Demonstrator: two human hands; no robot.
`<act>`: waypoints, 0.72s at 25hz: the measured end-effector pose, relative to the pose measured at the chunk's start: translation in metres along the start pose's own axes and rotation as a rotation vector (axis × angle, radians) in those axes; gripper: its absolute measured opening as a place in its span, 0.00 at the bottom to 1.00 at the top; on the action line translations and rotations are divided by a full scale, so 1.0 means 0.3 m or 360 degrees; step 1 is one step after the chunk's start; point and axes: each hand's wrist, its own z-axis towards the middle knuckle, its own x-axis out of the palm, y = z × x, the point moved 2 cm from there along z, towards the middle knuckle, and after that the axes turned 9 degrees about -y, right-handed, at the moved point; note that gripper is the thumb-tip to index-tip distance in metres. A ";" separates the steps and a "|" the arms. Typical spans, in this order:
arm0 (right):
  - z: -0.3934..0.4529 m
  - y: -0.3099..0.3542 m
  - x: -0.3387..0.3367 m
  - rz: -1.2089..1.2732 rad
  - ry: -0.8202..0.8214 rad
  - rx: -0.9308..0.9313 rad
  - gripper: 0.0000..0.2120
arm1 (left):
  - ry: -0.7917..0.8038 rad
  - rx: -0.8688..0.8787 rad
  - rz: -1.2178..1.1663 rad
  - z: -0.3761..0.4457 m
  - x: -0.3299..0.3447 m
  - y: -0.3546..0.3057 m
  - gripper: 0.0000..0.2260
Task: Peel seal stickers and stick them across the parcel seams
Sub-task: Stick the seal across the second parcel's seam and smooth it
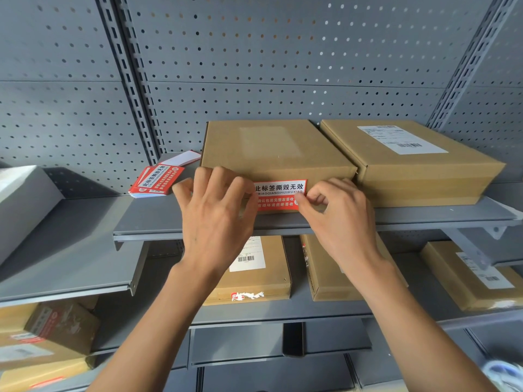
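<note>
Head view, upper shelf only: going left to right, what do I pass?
Stack of red seal stickers → left hand → red seal sticker on the front of the left parcel → right hand → right parcel with the white shipping label.

I'm seeing a matt brown cardboard box sitting on a smooth grey painted metal shelf. On its front a glossy red and white paper sticker is catching light. Behind it, perforated matt metal panel.
</note>
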 end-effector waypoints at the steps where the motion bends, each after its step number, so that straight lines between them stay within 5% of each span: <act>1: -0.008 -0.010 0.002 0.0067 -0.0033 -0.0065 0.12 | -0.0051 0.0069 -0.0048 -0.008 -0.004 0.001 0.03; 4: -0.043 -0.032 -0.004 0.0194 -0.0170 -0.0380 0.04 | -0.0103 0.0350 -0.0201 -0.037 -0.002 0.001 0.03; 7: -0.072 -0.037 0.011 0.0130 -0.0214 -0.0633 0.10 | -0.0046 0.0578 -0.0260 -0.060 0.025 0.016 0.07; 18: -0.074 -0.093 0.058 -0.0062 -0.0294 -0.0827 0.14 | 0.0046 0.0664 -0.0299 -0.062 0.047 0.067 0.08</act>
